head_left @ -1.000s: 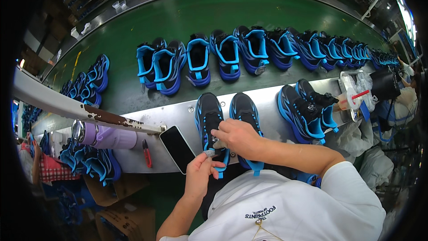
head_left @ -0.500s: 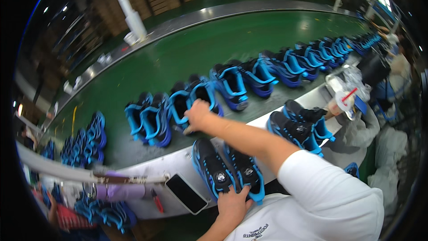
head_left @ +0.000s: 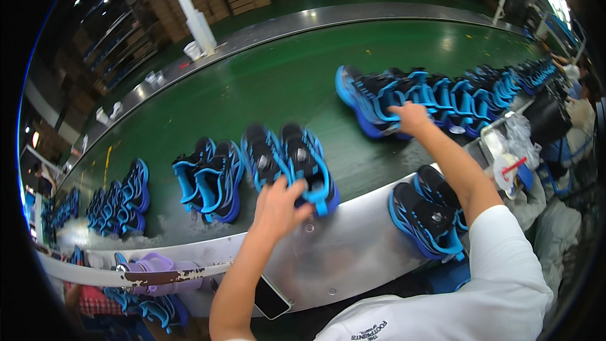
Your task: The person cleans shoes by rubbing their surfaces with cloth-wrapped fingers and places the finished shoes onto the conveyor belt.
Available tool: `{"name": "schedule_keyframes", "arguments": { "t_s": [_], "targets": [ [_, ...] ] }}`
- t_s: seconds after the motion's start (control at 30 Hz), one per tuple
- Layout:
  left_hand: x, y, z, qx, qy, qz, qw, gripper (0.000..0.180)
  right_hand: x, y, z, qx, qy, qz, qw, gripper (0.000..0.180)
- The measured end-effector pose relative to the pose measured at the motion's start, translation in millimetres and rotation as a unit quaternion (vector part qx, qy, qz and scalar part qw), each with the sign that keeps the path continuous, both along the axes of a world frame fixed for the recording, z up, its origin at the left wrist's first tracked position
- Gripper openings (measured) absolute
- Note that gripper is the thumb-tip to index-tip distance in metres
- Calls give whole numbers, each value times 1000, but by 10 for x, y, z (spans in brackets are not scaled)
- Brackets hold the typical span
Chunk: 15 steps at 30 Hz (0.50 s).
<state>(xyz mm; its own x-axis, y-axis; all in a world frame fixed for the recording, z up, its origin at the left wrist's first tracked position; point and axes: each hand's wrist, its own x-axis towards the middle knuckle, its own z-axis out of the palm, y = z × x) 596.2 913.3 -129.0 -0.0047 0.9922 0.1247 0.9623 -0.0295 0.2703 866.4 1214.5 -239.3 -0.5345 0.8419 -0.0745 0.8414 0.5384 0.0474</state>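
On the green belt, a pair of black-and-blue sneakers, a left shoe [head_left: 262,155] and a right shoe [head_left: 306,159], lies with toes pointing away from me. My left hand [head_left: 276,209] is closed at their heels, its fingers by the shoe openings and partly hiding the left shoe. Farther right, my right hand [head_left: 411,118] grips the heel collar of another sneaker [head_left: 366,104], which sits askew at the front of a long row. Its fingertips are partly hidden by the collar. Some blur lies on both held pairs.
A sneaker pair [head_left: 426,218] rests on the metal ledge [head_left: 341,252] by my right arm. Another pair [head_left: 218,180] stands left on the belt [head_left: 252,88]. A phone [head_left: 271,299], a purple holder [head_left: 158,271] and a drink cup [head_left: 507,170] are at the near side.
My left hand has carried the sneaker pair from the ledge forward onto the belt. My right hand has moved right, and sneakers there have shifted right against the row.
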Motion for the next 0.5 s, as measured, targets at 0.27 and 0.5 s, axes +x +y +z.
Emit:
{"name": "schedule_keyframes", "arguments": {
  "t_s": [0.27,0.5],
  "targets": [
    [-752,7,112,256,55,140,955,29,-538,-260,798,-38,-91,72,993,51],
    [-1706,-591,-251,-11,79,544,835,33,-2683,-2378,1022,-257,348,464,773,40]
  ]
}}
